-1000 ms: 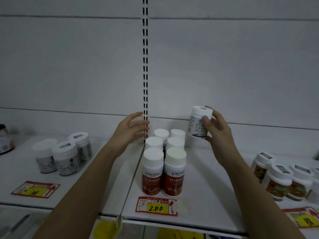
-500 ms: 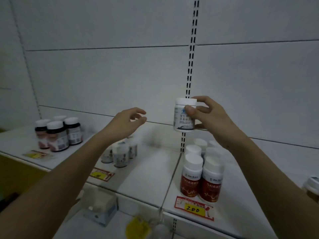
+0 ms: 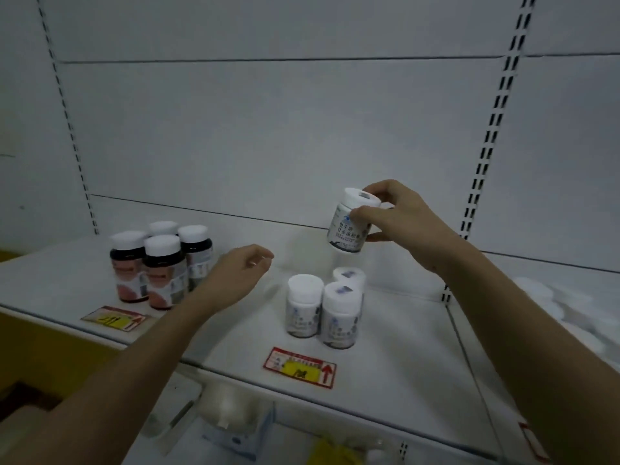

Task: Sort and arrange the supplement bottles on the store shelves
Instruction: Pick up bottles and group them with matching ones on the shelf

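I am holding a white supplement bottle (image 3: pixel 349 226) in my right hand (image 3: pixel 399 223), thumb pressing its near side below the cap and my other fingers curling around the far side. The bottle is tilting a little, its base leaning to the left, and it is hanging in the air above and slightly behind a group of three matching white bottles (image 3: pixel 325 307) standing on the shelf (image 3: pixel 235 333). It is touching none of them.

My left hand (image 3: pixel 240 273) is floating over the shelf between that white group and a cluster of four dark bottles with white caps (image 3: pixel 161 263) farther left. Its fingers are loosely curled and gripping nothing; the fingertips are blurring, so I cannot tell exactly how far apart they are.

Two red and yellow price tags are lying flat near the front edge: one (image 3: pixel 300 367) in front of the white bottles, the other (image 3: pixel 114 318) in front of the dark ones. At the far right, more white caps (image 3: pixel 550 300) are showing as a soft blur on the neighbouring shelf section, past the slotted upright (image 3: pixel 486 156).
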{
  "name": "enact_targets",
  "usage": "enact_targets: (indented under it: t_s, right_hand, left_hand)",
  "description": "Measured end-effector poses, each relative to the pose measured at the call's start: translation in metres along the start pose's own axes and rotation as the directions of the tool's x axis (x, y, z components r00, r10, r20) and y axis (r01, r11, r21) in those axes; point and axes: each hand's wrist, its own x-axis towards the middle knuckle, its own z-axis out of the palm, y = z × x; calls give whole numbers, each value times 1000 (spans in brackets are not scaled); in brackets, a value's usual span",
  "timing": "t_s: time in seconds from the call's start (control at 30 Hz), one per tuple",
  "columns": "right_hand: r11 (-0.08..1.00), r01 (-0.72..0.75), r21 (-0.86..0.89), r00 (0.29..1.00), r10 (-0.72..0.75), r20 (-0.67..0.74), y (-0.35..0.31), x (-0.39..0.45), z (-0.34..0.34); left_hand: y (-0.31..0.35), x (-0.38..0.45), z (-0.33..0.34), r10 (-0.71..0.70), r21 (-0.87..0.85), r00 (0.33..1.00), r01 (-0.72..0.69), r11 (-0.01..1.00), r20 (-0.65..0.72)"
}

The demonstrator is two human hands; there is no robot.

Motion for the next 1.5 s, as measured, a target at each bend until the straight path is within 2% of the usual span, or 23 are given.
enact_targets:
  t_s: [0.13,0.23,0.3,0.47,0.73,0.93,1.23,1.3,1.37,1.5]
  right_hand:
    - [996,-84,-41,996,85,40,10,22,29]
    - [982,-105,-155,987,121,103,15,34,43]
    - [971,-107,-213,981,138,134,19,38,50]
    - [915,-126,-384,956,216,201,31,41,57]
    - [848,-154,-508,864,364,347,39,37,60]
    - [860,-147,-488,851,361,380,38,36,55]
    - [852,-184,-491,874,370,315,34,28,57]
    - [864,-200,-462,909,340,243,28,24,55]
    - [880,-163,-445,962,243,128,22,19,48]
    - [892,-96,-441,995,80,-53,8,-5,26]
  left_hand:
    - [-44,-4,24,-25,70,987,14,997,157]
    - [-52,-3,36,75,267,965,-144,953,252]
    - [-52,-3,38,100,303,947,-196,932,306]
    - [-56,-2,38,125,267,946,-208,941,299]
    - [-55,-2,35,111,253,947,-191,948,300]
    - [-56,-2,34,106,245,946,-186,952,308]
    - [-53,-3,33,108,237,955,-177,955,276]
    - [-52,-1,32,92,193,959,-147,970,268]
    - [-47,6,26,63,87,970,-86,992,234]
    - [4,26,3,105,-56,992,-101,993,65]
